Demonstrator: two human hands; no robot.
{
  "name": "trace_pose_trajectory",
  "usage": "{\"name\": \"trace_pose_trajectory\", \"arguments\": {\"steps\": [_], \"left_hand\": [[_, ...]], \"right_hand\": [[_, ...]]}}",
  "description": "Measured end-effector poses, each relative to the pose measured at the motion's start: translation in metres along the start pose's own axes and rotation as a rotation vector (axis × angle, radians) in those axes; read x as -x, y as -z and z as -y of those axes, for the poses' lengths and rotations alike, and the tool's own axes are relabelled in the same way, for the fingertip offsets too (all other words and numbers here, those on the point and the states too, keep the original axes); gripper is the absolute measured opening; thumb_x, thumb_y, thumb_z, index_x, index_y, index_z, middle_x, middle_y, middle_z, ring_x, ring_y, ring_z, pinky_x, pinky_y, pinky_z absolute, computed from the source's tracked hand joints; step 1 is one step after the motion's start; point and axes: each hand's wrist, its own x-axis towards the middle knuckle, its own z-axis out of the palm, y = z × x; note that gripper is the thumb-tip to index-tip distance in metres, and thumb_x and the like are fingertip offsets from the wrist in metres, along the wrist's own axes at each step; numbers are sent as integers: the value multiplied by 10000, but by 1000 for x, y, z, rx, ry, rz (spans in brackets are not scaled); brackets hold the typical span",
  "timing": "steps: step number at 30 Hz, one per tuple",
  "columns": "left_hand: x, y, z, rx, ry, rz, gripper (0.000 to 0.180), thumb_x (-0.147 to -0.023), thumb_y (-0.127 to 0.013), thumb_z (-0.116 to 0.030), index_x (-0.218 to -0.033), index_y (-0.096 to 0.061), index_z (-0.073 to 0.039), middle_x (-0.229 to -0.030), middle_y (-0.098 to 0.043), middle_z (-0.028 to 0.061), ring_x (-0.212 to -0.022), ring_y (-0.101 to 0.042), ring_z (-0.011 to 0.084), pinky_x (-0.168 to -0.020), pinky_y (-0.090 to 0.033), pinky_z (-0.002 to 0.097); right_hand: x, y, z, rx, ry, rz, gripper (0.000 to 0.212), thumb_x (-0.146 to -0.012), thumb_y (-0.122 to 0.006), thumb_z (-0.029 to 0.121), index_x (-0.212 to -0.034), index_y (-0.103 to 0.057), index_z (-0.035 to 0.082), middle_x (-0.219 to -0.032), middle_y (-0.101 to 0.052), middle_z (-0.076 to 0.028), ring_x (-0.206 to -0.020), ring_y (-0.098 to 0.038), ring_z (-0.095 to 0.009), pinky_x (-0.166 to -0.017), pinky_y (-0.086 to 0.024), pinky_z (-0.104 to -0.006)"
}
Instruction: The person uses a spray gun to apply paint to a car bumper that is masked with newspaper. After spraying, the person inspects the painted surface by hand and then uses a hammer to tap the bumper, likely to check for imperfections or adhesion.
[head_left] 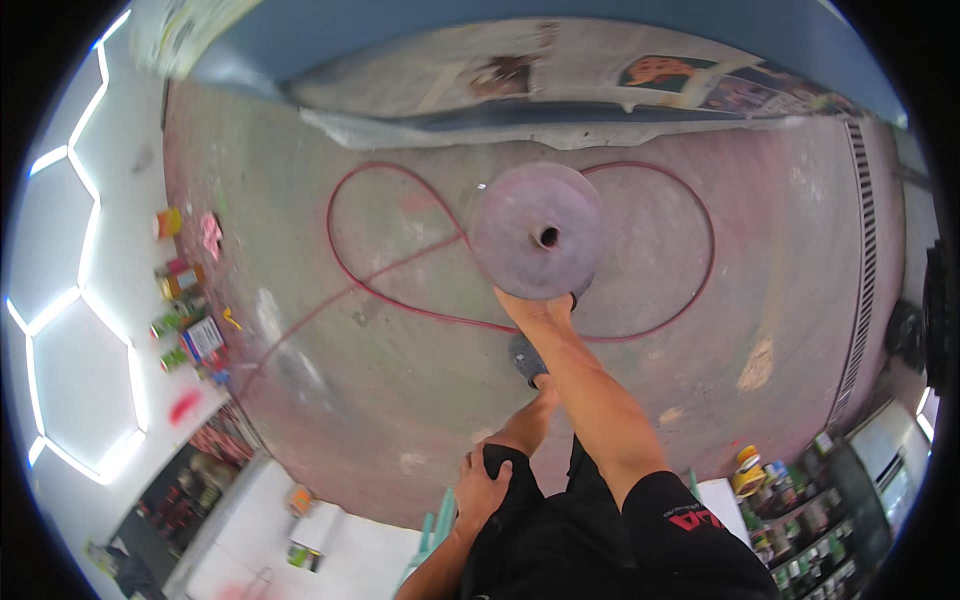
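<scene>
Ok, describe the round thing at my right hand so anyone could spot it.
On the floor, find the red hose in two wide loops. In view between them, your right hand meets the lower rim of a grey-purple disc, set apart by its broad surface and single dark hole.

Red letters [686, 521] stand on the black right sleeve [655, 500]; a blue-and-white container label [205, 339] is unreadably small.

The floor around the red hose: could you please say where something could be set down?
Bare, though stained, floor lies inside the right loop of the red hose and between that loop and the drain grate. Another patch lies between the left loop and the containers at far left. The middle is crowded by the grey disc, right hand and shoe.
</scene>
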Motion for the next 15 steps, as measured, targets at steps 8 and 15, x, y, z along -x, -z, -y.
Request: {"name": "trace_pose_trajectory", "arguments": {"steps": [8, 15], "left_hand": [[36, -41, 60, 129, 48, -47, 783, -935, -762, -461, -1570, -466, -113, -1464, -568, 257, -1347, -555, 498, -1104, -492, 583], [57, -70, 86, 235, 81, -31, 791, -935, -763, -454, -1576, -456, -108, -1504, -542, 263, -1383, -525, 483, -1122, -476, 579]], "right_hand": [[71, -52, -3, 51, 252, 54, 443, -1045, -700, 286, -1402, -644, 31, -1164, -717, -83, -1058, -670, -232, -967, -535, -425], [85, 39, 74, -393, -293, -134, 410, -1091, -692, 463, -1159, -696, 59, -790, -547, 45, -650, -486, -54, -582, -397, -289]]}}
